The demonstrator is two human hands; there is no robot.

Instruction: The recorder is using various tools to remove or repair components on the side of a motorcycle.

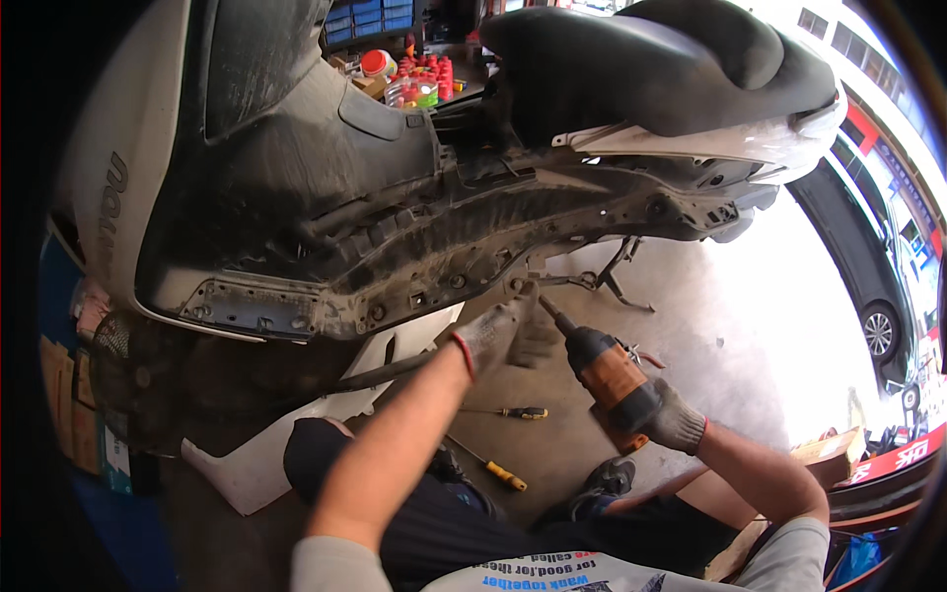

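Observation:
A scooter with its lower side panel off shows a dusty black frame rail [395, 271] in front of me. My right hand [676, 419], in a grey knit glove, is closed around the grip of an orange and black power driver [612, 375]. The driver's bit points up and left, toward the rail's lower edge. Close to that tip is my left hand [503, 335], gloved with a red cuff, reaching up to the underside of the rail. Its fingers are smeared by motion, and whether they hold anything is not visible.
Two yellow-handled screwdrivers, one nearer [505, 477] and one farther [523, 413], lie on the concrete. A white body panel [247, 459] rests at the left, by a fan [128, 370]. Red-capped bottles [429, 74] stand behind the scooter; a dark car [853, 237] is parked outside.

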